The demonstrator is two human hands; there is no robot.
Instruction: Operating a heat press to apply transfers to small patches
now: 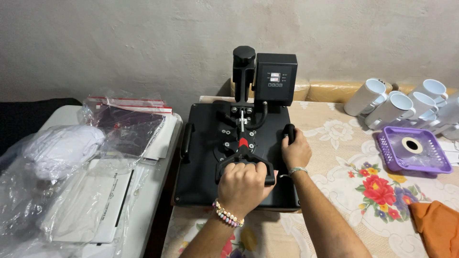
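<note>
Press: the flat black metal heat press [201, 157] is sitting closed on the floral tablecloth [344, 167].
Left hand [244, 184]: fingers are wrapping the press's front lever handle [246, 165].
Right hand [296, 150]: fingers are curling round the press's right side grip [289, 131].
Risk: knuckles are riding close to the hot platen; a slipping lever could mean a burn.

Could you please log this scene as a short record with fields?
Setting: black flat heat press machine on a floral tablecloth
Left hand: gripping the press's black front handle
Right hand: gripping the black side handle
Press state: top plate down
Right of press: white ceramic mugs, purple plastic basket, orange cloth
Left of press: white garments in clear plastic bags
</note>
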